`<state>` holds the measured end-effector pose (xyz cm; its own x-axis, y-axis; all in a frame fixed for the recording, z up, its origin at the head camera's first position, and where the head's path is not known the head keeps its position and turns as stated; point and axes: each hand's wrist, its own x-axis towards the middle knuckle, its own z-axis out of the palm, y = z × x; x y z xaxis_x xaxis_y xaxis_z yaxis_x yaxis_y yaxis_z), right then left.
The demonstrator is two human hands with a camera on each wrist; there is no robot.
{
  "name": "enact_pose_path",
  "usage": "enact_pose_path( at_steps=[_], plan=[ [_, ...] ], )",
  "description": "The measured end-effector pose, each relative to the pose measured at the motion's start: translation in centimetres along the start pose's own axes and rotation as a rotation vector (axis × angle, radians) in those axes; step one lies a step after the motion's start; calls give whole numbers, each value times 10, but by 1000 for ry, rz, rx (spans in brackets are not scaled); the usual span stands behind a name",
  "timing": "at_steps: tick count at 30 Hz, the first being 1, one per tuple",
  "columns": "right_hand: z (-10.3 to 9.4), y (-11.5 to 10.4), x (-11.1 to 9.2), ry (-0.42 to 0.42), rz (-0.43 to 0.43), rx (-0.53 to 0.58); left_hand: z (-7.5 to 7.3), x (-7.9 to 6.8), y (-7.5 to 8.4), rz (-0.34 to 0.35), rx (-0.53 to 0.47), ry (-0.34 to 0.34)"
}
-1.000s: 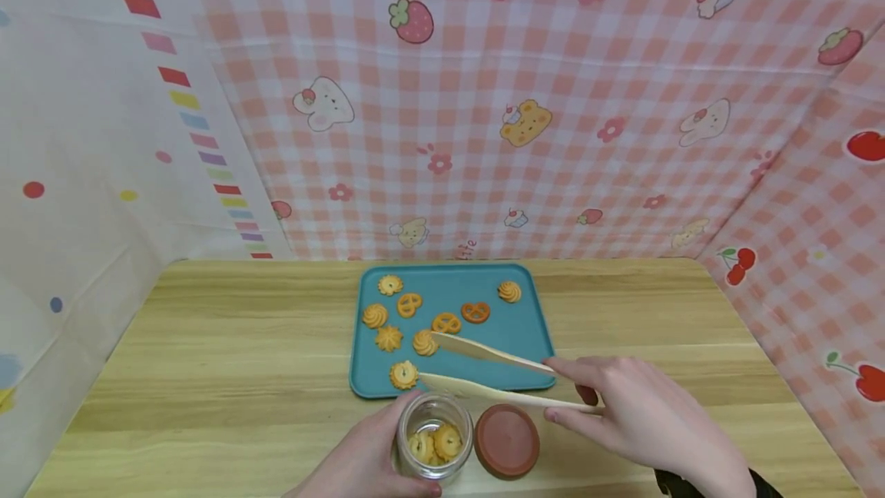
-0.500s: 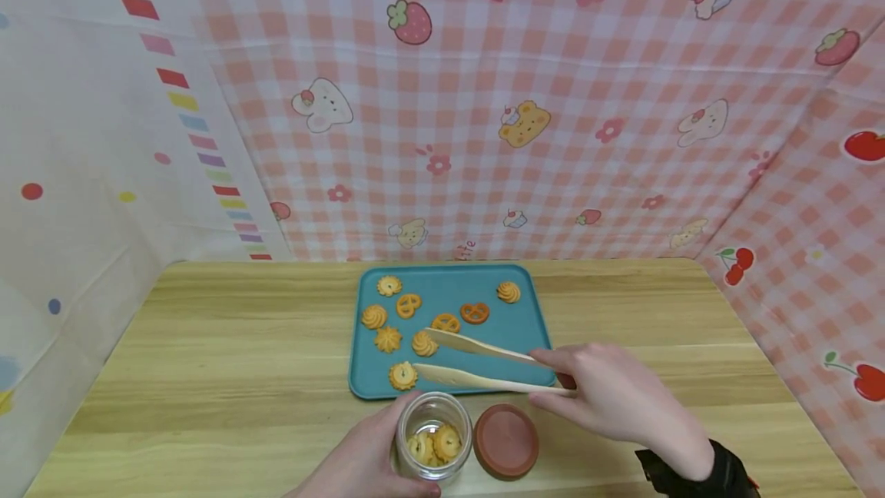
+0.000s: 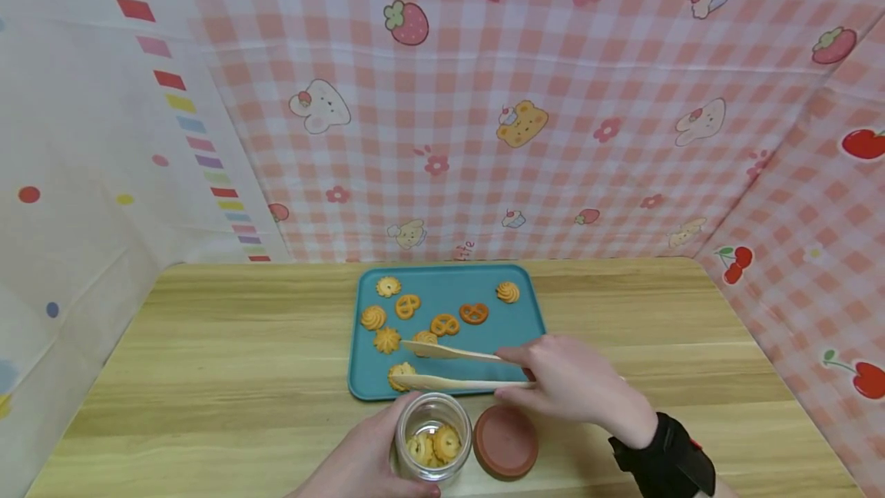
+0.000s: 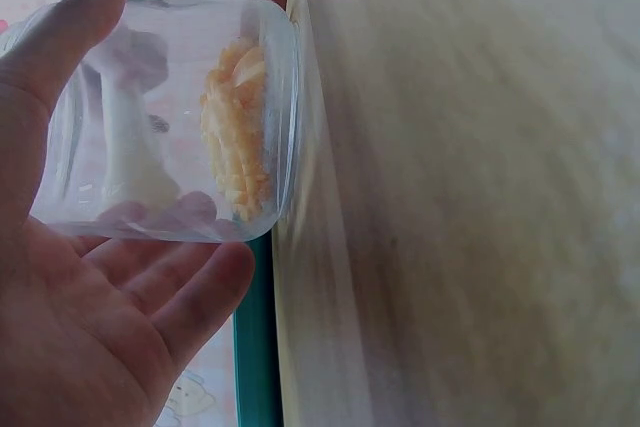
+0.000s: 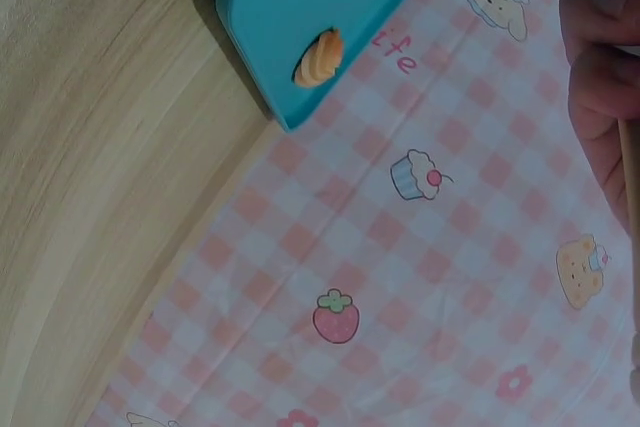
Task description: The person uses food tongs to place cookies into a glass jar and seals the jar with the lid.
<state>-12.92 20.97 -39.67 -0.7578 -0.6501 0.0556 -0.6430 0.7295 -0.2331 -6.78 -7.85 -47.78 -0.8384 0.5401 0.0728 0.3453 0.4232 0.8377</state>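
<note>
My left hand (image 3: 366, 452) grips a clear glass jar (image 3: 432, 409) around its side, mouth upward. A few round butter cookies (image 3: 445, 444) lie at its bottom; the left wrist view shows those cookies (image 4: 237, 132) through the glass. My right hand (image 3: 574, 379) holds wooden tongs (image 3: 456, 385) between thumb and fingers, their arms spread over the tray. The lower tip overlaps a butter cookie (image 3: 399, 375) at the tray's front left, and the upper arm partly covers a swirl cookie (image 3: 425, 337). At the right wrist view's edge only some fingers (image 5: 605, 87) show.
A blue tray (image 3: 512, 340) bears several more cookies (image 3: 373, 318) and pretzels (image 3: 445, 324). Right of the jar lies a reddish-brown round lid (image 3: 506, 443) on the wooden table (image 3: 228, 375). Patterned cloth (image 3: 442, 114) hangs behind the table and at both sides.
My right hand has moved left with the tongs, bringing their lower tip over the front-left cookie. The left hand and jar have stayed in place.
</note>
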Motion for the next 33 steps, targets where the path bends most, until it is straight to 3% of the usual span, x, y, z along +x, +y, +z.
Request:
enact_pose_path(
  at_steps=[11, 19, 27, 33],
  plan=[
    [10, 1, 10, -46, -19, 19, 0, 0, 0, -37, -24, -20],
    [15, 1, 14, -57, -33, 20, 0, 1, -2, 10, -11, -3],
    [17, 2, 16, -42, -35, 6, 0, 0, -1, -11, -10, -9],
    [18, 2, 15, -38, -23, -8, 0, 0, -3, 9, 9, 1]
  ],
)
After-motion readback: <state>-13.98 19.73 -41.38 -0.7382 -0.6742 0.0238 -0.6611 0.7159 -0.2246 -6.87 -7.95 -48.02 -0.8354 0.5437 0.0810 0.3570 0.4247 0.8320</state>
